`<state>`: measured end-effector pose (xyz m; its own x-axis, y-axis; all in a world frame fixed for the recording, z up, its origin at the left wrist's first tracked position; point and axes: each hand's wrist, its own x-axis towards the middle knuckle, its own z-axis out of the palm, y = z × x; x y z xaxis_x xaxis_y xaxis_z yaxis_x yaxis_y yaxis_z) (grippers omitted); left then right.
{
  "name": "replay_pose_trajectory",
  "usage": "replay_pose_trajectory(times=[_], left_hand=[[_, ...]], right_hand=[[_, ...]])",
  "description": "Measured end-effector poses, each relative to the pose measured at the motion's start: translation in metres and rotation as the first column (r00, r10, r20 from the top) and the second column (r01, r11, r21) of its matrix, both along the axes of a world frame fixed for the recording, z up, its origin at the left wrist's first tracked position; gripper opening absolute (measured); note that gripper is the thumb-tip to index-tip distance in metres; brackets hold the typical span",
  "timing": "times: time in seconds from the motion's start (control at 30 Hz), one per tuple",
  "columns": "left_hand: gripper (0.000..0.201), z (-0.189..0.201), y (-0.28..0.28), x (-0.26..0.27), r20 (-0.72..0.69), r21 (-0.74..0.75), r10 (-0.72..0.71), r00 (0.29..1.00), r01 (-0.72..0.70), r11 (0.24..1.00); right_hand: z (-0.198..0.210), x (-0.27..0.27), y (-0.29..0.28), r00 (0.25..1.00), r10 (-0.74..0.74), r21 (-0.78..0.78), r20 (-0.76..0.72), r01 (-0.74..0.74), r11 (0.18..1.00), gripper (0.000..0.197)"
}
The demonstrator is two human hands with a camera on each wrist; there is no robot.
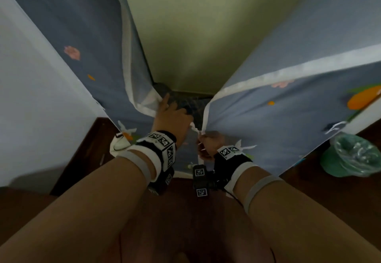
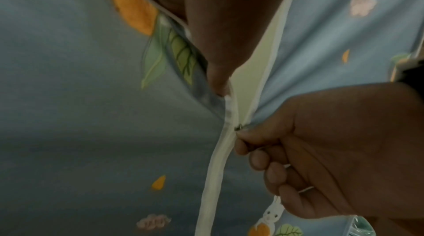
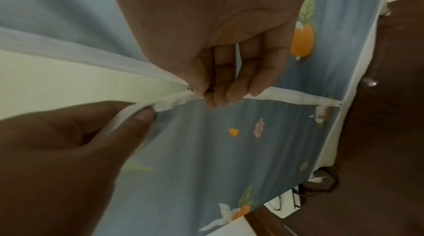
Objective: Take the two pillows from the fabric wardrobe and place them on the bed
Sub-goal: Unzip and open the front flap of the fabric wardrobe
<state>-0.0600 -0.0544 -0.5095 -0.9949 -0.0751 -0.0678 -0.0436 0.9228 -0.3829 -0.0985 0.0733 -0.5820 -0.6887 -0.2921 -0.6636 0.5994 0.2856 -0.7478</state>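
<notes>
This is a home, most likely a bedroom. A zip-front fabric wardrobe (image 1: 268, 89) in blue-grey cloth printed with carrots, rabbits and flowers stands against a pale green wall (image 1: 185, 25) on a dark wooden floor (image 1: 340, 196). A green bin (image 1: 340, 159) lined with a clear plastic bag sits just beside it.

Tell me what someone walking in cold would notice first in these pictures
Most striking is the blue fabric wardrobe cover printed with carrots and rabbits, parted down the middle on a pale green interior. At the foot of that gap the right hand pinches the zipper pull, while the left hand holds the white-taped edge of the left flap. A green plastic-lined bin stands on the dark floor at right.
</notes>
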Motion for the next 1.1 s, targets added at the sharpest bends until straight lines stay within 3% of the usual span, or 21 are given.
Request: replay_pose_trajectory(times=[0.13, 0.47, 0.53, 0.6, 0.7, 0.77, 0.93, 1.1], left_hand=[[0.029, -0.03, -0.009, 0.009, -0.03, 0.022, -0.003, 1.0, 0.004, 1.0], [0.036, -0.108, -0.002, 0.001, 0.126, 0.037, -0.007, 0.992, 0.002, 0.999], [0.032, -0.129, 0.0, -0.003, 0.121, 0.069, -0.02, 0.992, 0.012, 0.998], [0.028, -0.152, 0.001, -0.004, 0.123, 0.113, -0.025, 0.992, 0.011, 0.994], [0.025, -0.177, -0.006, 0.0, 0.066, 0.15, -0.034, 0.997, 0.023, 0.988], [0.022, -0.188, -0.014, 0.002, 0.008, 0.178, -0.041, 0.999, 0.039, 0.983], [0.015, -0.205, -0.045, 0.005, -0.046, 0.245, 0.043, 0.998, -0.03, 0.969], [0.024, -0.218, -0.073, 0.007, -0.065, 0.244, 0.123, 0.99, -0.104, 0.964]], right_hand=[[-0.039, -0.005, -0.008, 0.997, 0.025, 0.069, 0.07, -0.03, 0.997, 0.035], [-0.125, -0.005, -0.009, 0.982, 0.008, 0.059, 0.189, -0.02, 0.998, 0.026], [-0.142, -0.004, -0.007, 0.987, 0.012, 0.096, 0.162, -0.028, 0.995, 0.015], [-0.163, -0.005, -0.005, 0.994, 0.007, 0.124, 0.106, -0.02, 0.992, 0.018], [-0.184, -0.007, -0.01, 0.982, -0.01, 0.105, 0.187, -0.01, 0.994, 0.016], [-0.198, -0.009, -0.014, 0.963, -0.021, 0.089, 0.269, -0.004, 0.996, 0.028], [-0.224, -0.007, -0.017, 0.947, -0.069, 0.165, 0.313, 0.018, 0.986, 0.028], [-0.248, -0.01, -0.023, 0.938, -0.073, 0.202, 0.34, 0.003, 0.979, 0.026]])
